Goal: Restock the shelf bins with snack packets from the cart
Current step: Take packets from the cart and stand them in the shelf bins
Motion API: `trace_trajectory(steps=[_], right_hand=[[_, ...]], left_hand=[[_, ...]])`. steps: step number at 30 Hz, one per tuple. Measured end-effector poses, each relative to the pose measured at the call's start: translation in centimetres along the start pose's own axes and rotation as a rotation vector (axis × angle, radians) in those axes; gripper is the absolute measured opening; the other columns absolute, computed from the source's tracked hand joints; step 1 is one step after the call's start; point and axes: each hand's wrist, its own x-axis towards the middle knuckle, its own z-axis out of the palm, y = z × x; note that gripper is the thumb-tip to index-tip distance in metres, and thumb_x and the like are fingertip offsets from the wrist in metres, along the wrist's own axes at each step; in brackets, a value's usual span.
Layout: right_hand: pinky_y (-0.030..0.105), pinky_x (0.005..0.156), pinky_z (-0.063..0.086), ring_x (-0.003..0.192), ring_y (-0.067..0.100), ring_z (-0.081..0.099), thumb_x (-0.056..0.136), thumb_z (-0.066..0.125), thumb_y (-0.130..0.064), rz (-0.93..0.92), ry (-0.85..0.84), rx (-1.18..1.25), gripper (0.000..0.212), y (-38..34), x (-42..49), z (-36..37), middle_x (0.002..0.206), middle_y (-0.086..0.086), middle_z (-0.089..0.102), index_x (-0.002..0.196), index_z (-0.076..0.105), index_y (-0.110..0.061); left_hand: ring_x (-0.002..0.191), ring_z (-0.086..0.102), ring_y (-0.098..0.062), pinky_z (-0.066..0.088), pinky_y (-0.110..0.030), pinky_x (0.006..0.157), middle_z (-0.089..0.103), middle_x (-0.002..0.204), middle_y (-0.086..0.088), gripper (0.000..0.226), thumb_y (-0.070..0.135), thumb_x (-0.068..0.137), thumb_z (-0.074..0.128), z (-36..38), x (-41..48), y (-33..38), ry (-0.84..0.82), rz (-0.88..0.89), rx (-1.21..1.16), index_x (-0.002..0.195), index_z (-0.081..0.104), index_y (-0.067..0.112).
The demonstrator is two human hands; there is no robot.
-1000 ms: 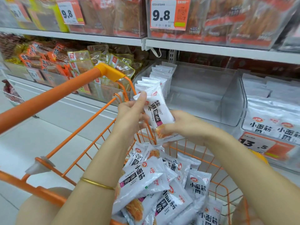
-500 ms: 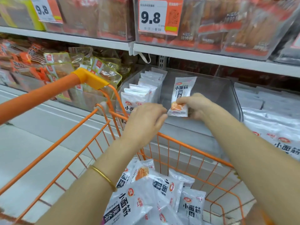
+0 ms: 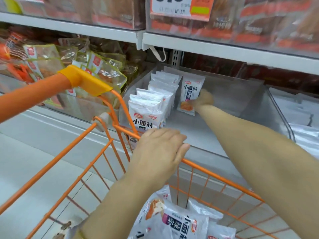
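- A white snack packet [image 3: 191, 91] is held upright inside the clear bin [image 3: 241, 100], towards its back and just right of the row of packets [image 3: 155, 102] already standing there.
- The packet is gripped at its lower right edge by the right hand [image 3: 204, 99], whose fingers are closed on it. Blur hides how each finger lies.
- The right forearm is stretched over the cart's front rim [image 3: 224, 178] and into the bin.
- The row of packets is stood on edge along the bin's left side, and the rest of the bin floor is seen bare.
- The left hand [image 3: 159, 152] is laid on the cart's front rim, back upward. Its fingers are kept together and nearly straight, and nothing is held in them.
- More of the same white packets [image 3: 181, 223] are heaped in the orange wire cart, below the left forearm.
- The cart's orange handle [image 3: 34, 95] is seen at the left, with a yellow end piece.
- To the left of the bin, clear bags of brownish snacks [image 3: 98, 69] are piled.
- To the right, another bin of white packets [image 3: 302, 118] is partly seen.
- A price label [image 3: 179, 7] is fixed to the shelf above, its figures cut off by the frame.
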Motion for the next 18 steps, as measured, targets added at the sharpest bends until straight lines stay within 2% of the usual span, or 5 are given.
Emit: trace_trajectory(steps=[5, 9, 11, 14, 18], right_hand=[[0.033, 0.085, 0.045, 0.112, 0.03, 0.058, 0.086, 0.066, -0.014, 0.011, 0.027, -0.001, 0.033, -0.9, 0.6, 1.1, 0.12, 0.013, 0.061, 0.114, 0.054, -0.002], [0.037, 0.091, 0.045, 0.115, 0.031, 0.055, 0.085, 0.068, -0.018, 0.069, 0.009, 0.012, 0.047, -1.2, -0.4, 0.4, 0.125, 0.015, 0.057, 0.122, 0.044, -0.001], [0.034, 0.087, 0.045, 0.117, 0.031, 0.053, 0.086, 0.067, -0.016, 0.087, -0.021, -0.02, 0.053, -1.6, -1.7, -1.0, 0.126, 0.014, 0.055, 0.128, 0.038, -0.001], [0.026, 0.066, 0.045, 0.099, 0.028, 0.056, 0.088, 0.063, -0.012, -0.087, -0.069, -0.089, 0.032, -3.1, -5.8, -4.8, 0.098, 0.007, 0.055, 0.115, 0.047, -0.005], [0.03, 0.056, 0.058, 0.077, 0.02, 0.064, 0.085, 0.063, -0.006, -0.332, -0.215, 0.049, 0.013, -3.5, -15.6, -10.8, 0.085, 0.007, 0.06, 0.096, 0.058, -0.007]], left_hand=[[0.094, 0.066, -0.017, 0.032, -0.027, 0.085, 0.071, 0.099, 0.004, 0.04, 0.037, 0.092, 0.036, 0.0, 0.0, 0.1, 0.003, -0.009, 0.018, 0.099, 0.071, 0.02], [0.096, 0.066, -0.016, 0.03, -0.025, 0.087, 0.071, 0.101, 0.004, 0.041, 0.038, 0.091, 0.035, -0.1, 0.0, 0.0, -0.008, -0.016, 0.021, 0.101, 0.071, 0.019], [0.096, 0.066, -0.017, 0.029, -0.025, 0.086, 0.071, 0.101, 0.003, 0.042, 0.038, 0.091, 0.035, -0.1, 0.0, 0.0, -0.002, -0.019, 0.005, 0.102, 0.071, 0.018], [0.096, 0.065, -0.021, 0.028, -0.026, 0.084, 0.071, 0.102, 0.0, 0.046, 0.039, 0.091, 0.033, -0.6, -0.1, 0.2, -0.009, -0.027, -0.03, 0.105, 0.069, 0.015], [0.113, 0.054, -0.024, 0.025, -0.028, 0.093, 0.064, 0.117, -0.001, 0.055, 0.047, 0.092, 0.023, -1.4, -0.1, 0.9, -0.136, -0.058, -0.08, 0.12, 0.06, 0.018]])
